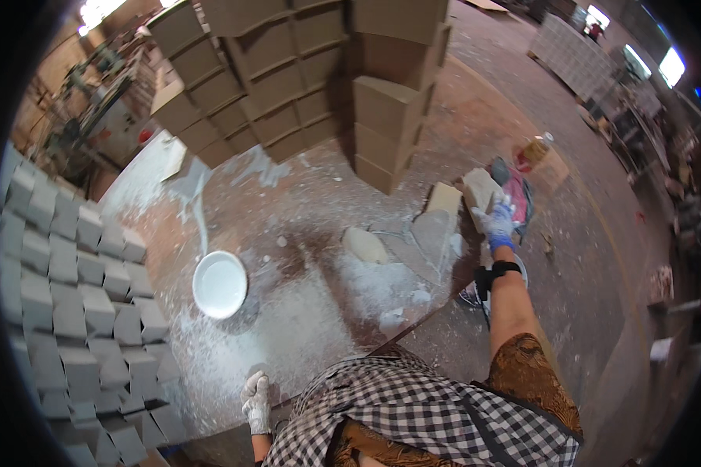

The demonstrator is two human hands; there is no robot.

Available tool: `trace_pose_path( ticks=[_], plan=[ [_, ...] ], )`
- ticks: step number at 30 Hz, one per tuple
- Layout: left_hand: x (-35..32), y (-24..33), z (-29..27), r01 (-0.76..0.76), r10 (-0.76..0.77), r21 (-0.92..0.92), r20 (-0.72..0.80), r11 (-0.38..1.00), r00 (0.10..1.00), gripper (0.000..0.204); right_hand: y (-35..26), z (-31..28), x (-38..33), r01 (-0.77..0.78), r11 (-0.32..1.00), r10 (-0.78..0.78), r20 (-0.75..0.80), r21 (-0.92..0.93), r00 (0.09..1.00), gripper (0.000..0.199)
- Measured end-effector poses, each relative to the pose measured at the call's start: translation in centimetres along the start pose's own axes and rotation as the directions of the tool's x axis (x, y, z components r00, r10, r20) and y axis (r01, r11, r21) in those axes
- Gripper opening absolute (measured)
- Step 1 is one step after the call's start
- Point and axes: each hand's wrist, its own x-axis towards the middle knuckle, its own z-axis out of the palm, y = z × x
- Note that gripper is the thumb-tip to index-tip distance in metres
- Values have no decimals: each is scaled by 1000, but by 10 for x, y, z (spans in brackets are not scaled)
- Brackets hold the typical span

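Nearest the camera: a checked apron point(420, 412) fills the lower middle, over a brown patterned sleeve point(533, 373).
Far left: rows of grey blocks point(62, 288) are stacked in steps beside the round table point(304, 226).
Left hand: white-gloved left hand point(256, 401) sits at the table's near rim, fingers curled down on the edge; there's nothing in it that I can see.
Bowl: the white bowl point(220, 284) is on the table, up and a touch left of that hand, well apart from it.
Centre: a pale lump point(364, 245) lies mid-table amid white powder, with tan blocks point(304, 70) stacked behind.
Right hand: the blue-gloved right hand point(496, 222) is stretched out past the table's far right edge and closed around a pale block point(481, 191).
Key relation: the block stands up and away from the right hand, its long axis running slightly left of straight ahead; the left hand is far off, so the right arm owns it.
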Motion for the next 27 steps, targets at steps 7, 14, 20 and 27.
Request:
trace_pose_path(
  ticks=[7, 14, 20, 27],
  plan=[
    [-9, 88, 60, -258, 209, 249, 208, 934, 956, 22, -2, 25, -46, 227, 960, -159, -352, 162, 923, 54],
    [44, 153, 122, -490, 326, 278, 472, 826, 819, 29, -103, 1, -126, 658, 590, -687, -138, 468, 714, 48],
    [58, 331, 219, -980, 657, 169, 728, 108, 197, 42, -180, 53, -155, 630, 724, -680, 136, 279, 721, 48],
    [10, 540, 315, -868, 814, 207, 496, -450, -303, 78, -157, 100, -149, 641, 577, -688, -122, 506, 716, 58]
  ],
)
